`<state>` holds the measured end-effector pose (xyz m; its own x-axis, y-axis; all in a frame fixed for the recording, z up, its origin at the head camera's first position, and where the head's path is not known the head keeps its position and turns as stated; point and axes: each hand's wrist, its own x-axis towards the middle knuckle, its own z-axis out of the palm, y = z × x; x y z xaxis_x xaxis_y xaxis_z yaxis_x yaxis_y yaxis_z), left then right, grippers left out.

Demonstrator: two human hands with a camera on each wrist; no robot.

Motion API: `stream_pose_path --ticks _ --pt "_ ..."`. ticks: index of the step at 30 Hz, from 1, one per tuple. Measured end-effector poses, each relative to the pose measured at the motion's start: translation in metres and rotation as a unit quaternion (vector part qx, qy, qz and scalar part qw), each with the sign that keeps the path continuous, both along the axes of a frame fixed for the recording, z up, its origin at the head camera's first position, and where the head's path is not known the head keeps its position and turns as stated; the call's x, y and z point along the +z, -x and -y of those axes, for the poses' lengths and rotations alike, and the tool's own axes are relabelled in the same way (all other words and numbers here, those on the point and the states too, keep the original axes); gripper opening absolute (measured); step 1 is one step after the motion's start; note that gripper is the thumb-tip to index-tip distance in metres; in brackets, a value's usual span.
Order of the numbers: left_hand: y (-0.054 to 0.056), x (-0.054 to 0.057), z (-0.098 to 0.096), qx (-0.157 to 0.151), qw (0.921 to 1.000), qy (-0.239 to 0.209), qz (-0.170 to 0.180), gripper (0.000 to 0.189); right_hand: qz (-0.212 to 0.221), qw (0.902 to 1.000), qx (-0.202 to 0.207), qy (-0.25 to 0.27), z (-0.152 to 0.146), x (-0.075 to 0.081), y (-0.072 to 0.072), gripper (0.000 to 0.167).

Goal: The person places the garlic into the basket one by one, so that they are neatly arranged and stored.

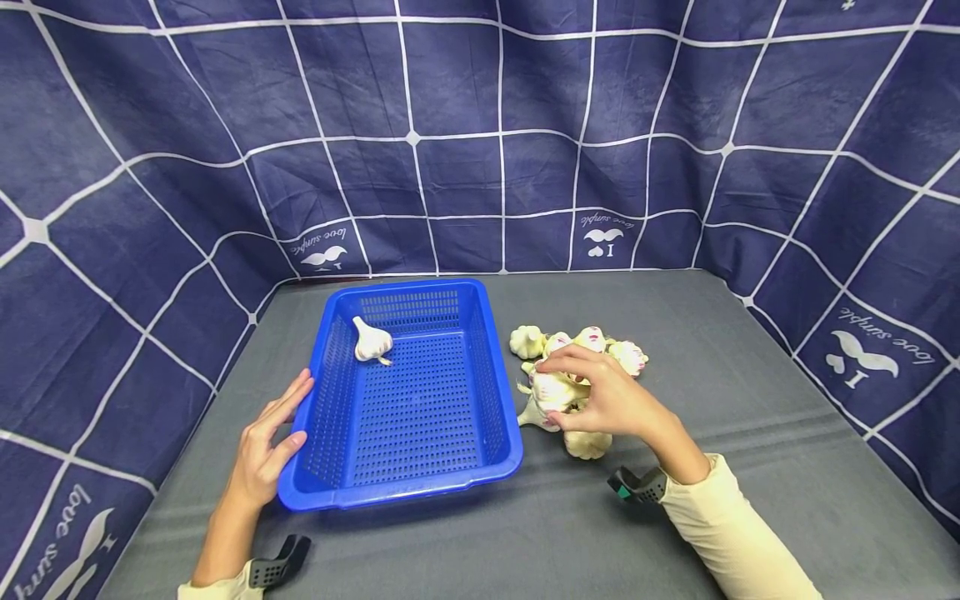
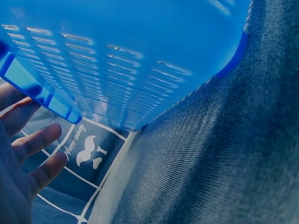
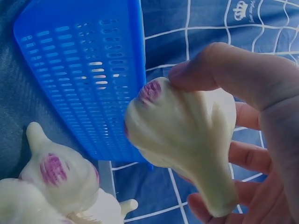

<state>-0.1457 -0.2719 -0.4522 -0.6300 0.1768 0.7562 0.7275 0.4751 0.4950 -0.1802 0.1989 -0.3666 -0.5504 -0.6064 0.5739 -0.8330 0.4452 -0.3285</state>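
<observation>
A garlic bulb [image 3: 182, 126] with a purple patch is pinched between the thumb and fingers of my right hand [image 1: 603, 396]. In the head view that hand hangs over a pile of several garlic bulbs [image 1: 588, 444], right of a blue plastic basket [image 1: 408, 487]. One white garlic bulb [image 1: 372, 342] lies inside the basket near its far left corner. My left hand [image 1: 262, 450] rests on the basket's left rim, fingers fairly straight. From the left wrist view, the fingertips of the left hand [image 2: 28, 144] are at the rim and beside the slotted wall.
The basket stands on a dark grey cloth-covered table [image 1: 750, 400]. A navy curtain [image 1: 540, 108] with a white grid closes off the back and both sides. Black wrist bands [image 1: 277, 564] are on both wrists.
</observation>
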Motion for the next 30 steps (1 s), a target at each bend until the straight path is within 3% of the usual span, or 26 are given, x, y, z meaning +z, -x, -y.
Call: stream_pose_path --ticks 8,17,30 --pt "0.000 0.000 0.000 -0.001 1.0000 -0.002 -0.001 0.058 0.031 0.9990 -0.005 -0.031 0.008 0.007 0.002 0.051" --pt "-0.001 -0.001 0.001 0.000 1.0000 -0.002 0.000 0.058 0.032 0.9987 0.003 -0.039 0.019 0.015 0.004 0.050" --pt "-0.001 0.003 0.000 0.002 1.0000 0.003 0.005 0.060 0.035 0.9986 0.023 -0.033 0.043 0.025 0.021 0.053"
